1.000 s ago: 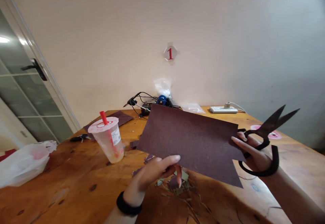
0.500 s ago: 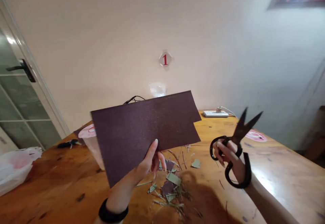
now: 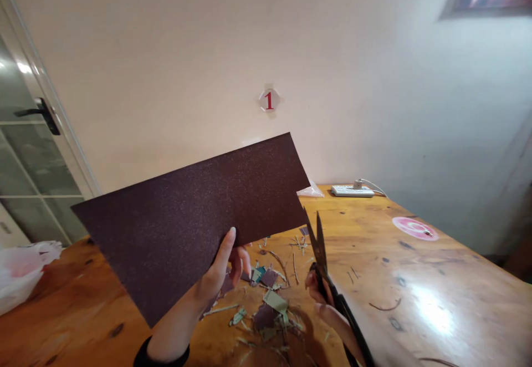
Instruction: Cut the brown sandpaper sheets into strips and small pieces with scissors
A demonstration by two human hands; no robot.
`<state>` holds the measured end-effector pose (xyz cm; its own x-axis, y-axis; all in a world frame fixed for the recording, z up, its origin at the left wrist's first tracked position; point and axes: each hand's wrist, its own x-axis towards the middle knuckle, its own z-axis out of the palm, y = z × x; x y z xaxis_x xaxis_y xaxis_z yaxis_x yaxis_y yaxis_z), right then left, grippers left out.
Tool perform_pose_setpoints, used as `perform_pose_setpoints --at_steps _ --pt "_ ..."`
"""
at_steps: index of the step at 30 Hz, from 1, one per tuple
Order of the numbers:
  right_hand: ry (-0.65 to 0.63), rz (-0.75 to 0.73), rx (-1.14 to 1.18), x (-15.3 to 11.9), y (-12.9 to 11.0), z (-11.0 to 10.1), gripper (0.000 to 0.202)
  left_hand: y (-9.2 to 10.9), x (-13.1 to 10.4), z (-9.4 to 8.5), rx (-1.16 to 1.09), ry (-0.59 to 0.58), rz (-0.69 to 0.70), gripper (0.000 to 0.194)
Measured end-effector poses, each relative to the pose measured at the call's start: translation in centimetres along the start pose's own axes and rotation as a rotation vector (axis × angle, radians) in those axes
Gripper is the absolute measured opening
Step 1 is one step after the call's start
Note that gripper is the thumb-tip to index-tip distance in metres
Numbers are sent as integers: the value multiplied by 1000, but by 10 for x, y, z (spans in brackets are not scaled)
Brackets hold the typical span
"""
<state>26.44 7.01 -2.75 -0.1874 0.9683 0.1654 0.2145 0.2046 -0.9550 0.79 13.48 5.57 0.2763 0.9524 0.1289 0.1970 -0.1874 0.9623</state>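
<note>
A dark brown-purple sheet of card (image 3: 178, 212) is raised at a tilt above the table, with a notch cut in its right edge. My left hand (image 3: 226, 261) pinches its lower edge, thumb on the near face and fingers behind. In my right hand (image 3: 328, 300) are black-handled scissors (image 3: 319, 250), fingers in the loops. Their blades point upward, slightly apart, close to the card's lower right corner; whether they touch it I cannot tell. Beneath the hands lies a pile of green and purple paper scraps (image 3: 274, 306) and thin strips.
On the wooden table (image 3: 366, 245) a white power strip (image 3: 352, 190) with a plugged-in charger stands at the back right. A pink round sticker (image 3: 414, 228) lies nearer the right edge. At far left is a white plastic bag (image 3: 25, 273). More thin strips are scattered around.
The scissors have moved left to the card's right edge, and their blades have come closer together. My left hand has shifted the card left and tilted it more. The white cup is now hidden.
</note>
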Motion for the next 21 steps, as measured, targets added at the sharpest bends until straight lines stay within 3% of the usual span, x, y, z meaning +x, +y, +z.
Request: perform_pose_setpoints --at_steps 8,13,17,21 --pt "-59 54 -125 0 -23 12 70 -8 1 13 -19 -44 -57 78" --pt "-84 -46 -44 -1 -42 10 59 -8 0 15 40 -50 -85 79" --pt "-90 76 -138 -1 -57 8 63 -4 0 17 77 -40 -115 78" --pt "-89 58 -104 -3 -65 9 57 -2 -1 18 87 -40 -103 74"
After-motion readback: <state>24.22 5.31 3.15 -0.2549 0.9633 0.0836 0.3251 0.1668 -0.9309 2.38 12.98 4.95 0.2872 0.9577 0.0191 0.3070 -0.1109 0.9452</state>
